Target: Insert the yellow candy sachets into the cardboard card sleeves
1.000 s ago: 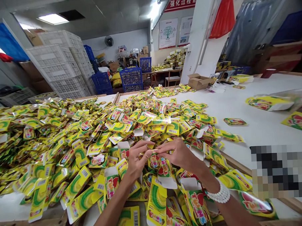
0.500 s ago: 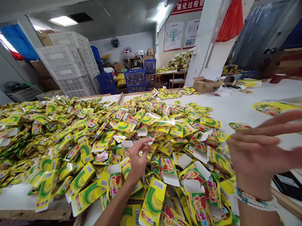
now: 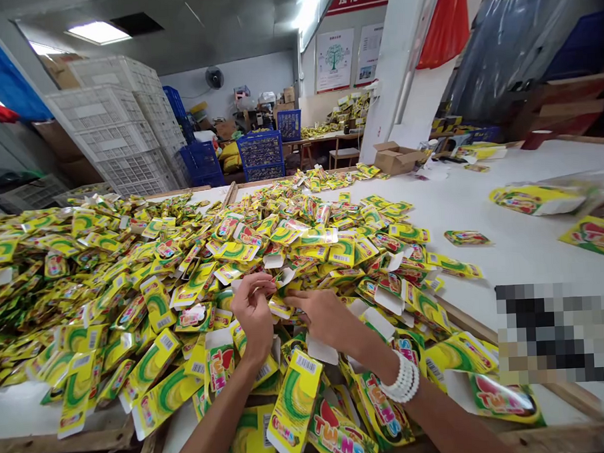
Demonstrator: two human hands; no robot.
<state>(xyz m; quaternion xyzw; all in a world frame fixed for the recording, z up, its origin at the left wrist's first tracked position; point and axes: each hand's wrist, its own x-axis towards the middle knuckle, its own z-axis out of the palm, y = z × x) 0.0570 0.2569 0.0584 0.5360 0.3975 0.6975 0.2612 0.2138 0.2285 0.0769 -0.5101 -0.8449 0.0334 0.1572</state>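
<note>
Yellow-and-green printed "TWINS" cartons (image 3: 294, 404) lie in a deep pile in front of me, many with white end flaps standing up. Over the middle of the pile, my left hand (image 3: 254, 315) is closed, its fingers curled together; what they hold, if anything, is hidden. Just to its right, my right hand (image 3: 329, 319) reaches in with the index finger stretched out and the thumb apart, a white beaded bracelet (image 3: 401, 379) round the wrist. The fingertips of both hands are close together near a small yellow carton (image 3: 281, 309).
At right on the white table (image 3: 446, 200) lie a few separate cartons (image 3: 536, 198) and a blurred-out dark item (image 3: 547, 329). An open cardboard box (image 3: 398, 158) stands farther back. Beyond are blue crates (image 3: 261, 155), stacked white crates (image 3: 105, 128) and a pillar (image 3: 393, 82).
My right hand has swung from the right, where it was spread and blurred, to the middle beside my left hand. My left hand stays over the pile; the view has shifted slightly.
</note>
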